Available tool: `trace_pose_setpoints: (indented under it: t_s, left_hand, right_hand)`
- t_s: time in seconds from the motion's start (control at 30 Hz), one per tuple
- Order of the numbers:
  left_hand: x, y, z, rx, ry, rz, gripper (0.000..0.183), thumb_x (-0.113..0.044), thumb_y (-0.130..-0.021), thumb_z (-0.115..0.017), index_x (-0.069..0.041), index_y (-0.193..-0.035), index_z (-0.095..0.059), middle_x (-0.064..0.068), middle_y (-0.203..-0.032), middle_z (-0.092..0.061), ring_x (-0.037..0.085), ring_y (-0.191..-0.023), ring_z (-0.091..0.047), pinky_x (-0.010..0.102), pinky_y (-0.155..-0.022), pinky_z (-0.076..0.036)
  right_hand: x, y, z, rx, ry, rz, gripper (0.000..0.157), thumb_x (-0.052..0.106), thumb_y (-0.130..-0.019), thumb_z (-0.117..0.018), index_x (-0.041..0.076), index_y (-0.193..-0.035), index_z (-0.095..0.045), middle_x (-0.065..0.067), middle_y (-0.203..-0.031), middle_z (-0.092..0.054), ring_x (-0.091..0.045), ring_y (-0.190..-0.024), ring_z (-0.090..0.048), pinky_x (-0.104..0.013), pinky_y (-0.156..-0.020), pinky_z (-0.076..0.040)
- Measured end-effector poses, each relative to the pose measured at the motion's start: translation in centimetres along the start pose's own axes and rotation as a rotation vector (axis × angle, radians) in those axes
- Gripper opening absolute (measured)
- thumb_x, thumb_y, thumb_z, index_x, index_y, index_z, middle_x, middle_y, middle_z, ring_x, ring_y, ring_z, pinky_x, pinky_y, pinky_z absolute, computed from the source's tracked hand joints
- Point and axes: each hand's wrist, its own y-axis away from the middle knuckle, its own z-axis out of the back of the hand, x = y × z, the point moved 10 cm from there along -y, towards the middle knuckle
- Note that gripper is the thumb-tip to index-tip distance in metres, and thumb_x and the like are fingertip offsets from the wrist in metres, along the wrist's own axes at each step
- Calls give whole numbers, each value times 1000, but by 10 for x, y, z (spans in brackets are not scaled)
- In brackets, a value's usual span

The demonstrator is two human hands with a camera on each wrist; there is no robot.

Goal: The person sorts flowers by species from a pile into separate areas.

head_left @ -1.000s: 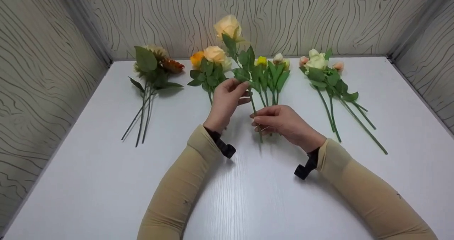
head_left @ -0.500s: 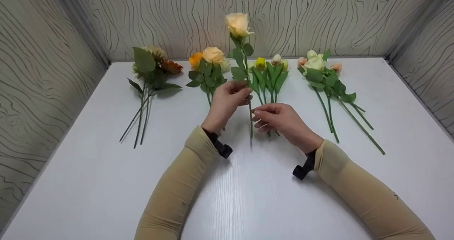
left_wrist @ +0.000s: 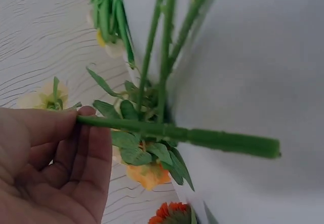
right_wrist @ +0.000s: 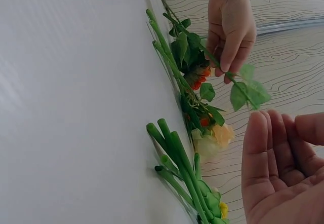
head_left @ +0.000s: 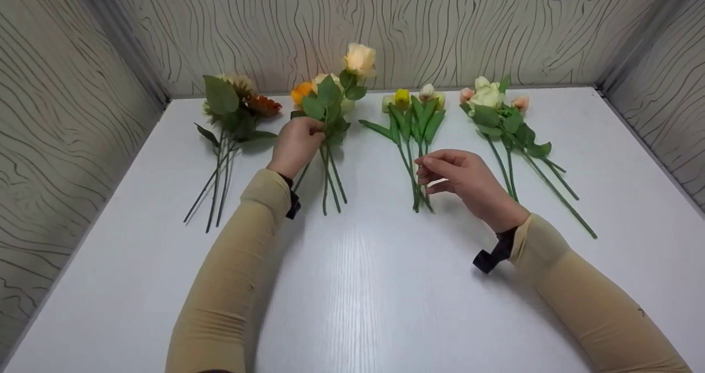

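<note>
My left hand (head_left: 297, 144) pinches the stem of a pale peach rose (head_left: 361, 60), thumb against fingers. The rose is held above a group of orange and peach roses (head_left: 302, 93), its bloom leaning right. In the left wrist view the cut end of the held stem (left_wrist: 228, 142) sticks out past the fingertips. My right hand (head_left: 468, 180) holds nothing; its fingers are loosely bent, just over the stems of the tulips (head_left: 421, 119). In the right wrist view its palm (right_wrist: 283, 178) shows bare.
A bunch with a red-orange flower (head_left: 265, 106) lies at the left of the white table (head_left: 352, 285). On the right lies a bunch of white and pink flowers (head_left: 487, 95). A wood-grain patterned wall (head_left: 440, 31) stands behind the flowers.
My left hand has carried the rose leftward, from beside the tulips to over the rose group, and lowered it. The right hand, earlier touching the stem, has come away and moved slightly right.
</note>
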Motion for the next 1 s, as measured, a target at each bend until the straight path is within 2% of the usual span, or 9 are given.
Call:
trace_pose_setpoints:
  t_s: [0.17, 0.4, 0.67, 0.8, 0.9, 1.0]
  left_hand:
    - [14, -5, -8, 9, -102, 19, 26, -4, -100, -59, -2, -122, -73, 12, -122, -70, 27, -115, -62, 40, -97, -52]
    - [26, -8, -16, 20, -144, 46, 22, -5, -98, -61, -1, -115, -74, 13, -115, -71, 29, -109, -64, 42, -95, -52]
    - [33, -8, -16, 36, -103, 91, 22, -11, -99, -61, -1, -115, -72, 13, -113, -69, 27, -102, -62, 42, -90, -53]
    - [36, -6, -14, 46, -75, 125, 23, -18, -100, -62, -1, -114, -70, 12, -113, -67, 26, -100, -60, 41, -89, -51]
    - [38, -3, -11, 46, -50, 161, 28, -24, -101, -63, -1, -116, -66, 12, -116, -65, 26, -104, -59, 42, -92, -50]
    - [34, -1, -4, -4, -83, 160, 43, -32, -101, -63, -1, -130, -57, 15, -127, -57, 29, -115, -57, 45, -99, -49]
  right_hand:
    - [0, 0, -2, 7, -1, -4, 41, 31, -102, -66, -3, -125, -66, -25, -114, -65, -36, -105, -65, -38, -86, -60]
    - [0, -1, 0, -2, -2, -5, 39, 33, -101, -67, 1, -123, -69, -19, -109, -68, -33, -102, -67, -38, -85, -60]
    - [-3, -1, -1, 13, -5, -17, 39, 32, -102, -67, 0, -123, -68, -18, -109, -67, -38, -106, -65, -37, -85, -60]
    - [-4, -2, 1, 10, 7, -23, 40, 32, -102, -67, -2, -124, -67, -19, -110, -68, -34, -103, -67, -37, -85, -60]
    - [-6, -3, 8, 1, 49, -45, 43, 32, -102, -67, -4, -127, -66, -19, -111, -68, -28, -101, -68, -36, -84, -60]
    - [-9, -5, 23, -21, 141, -80, 46, 32, -103, -65, -5, -130, -63, -20, -114, -68, -25, -100, -68, -35, -83, -60]
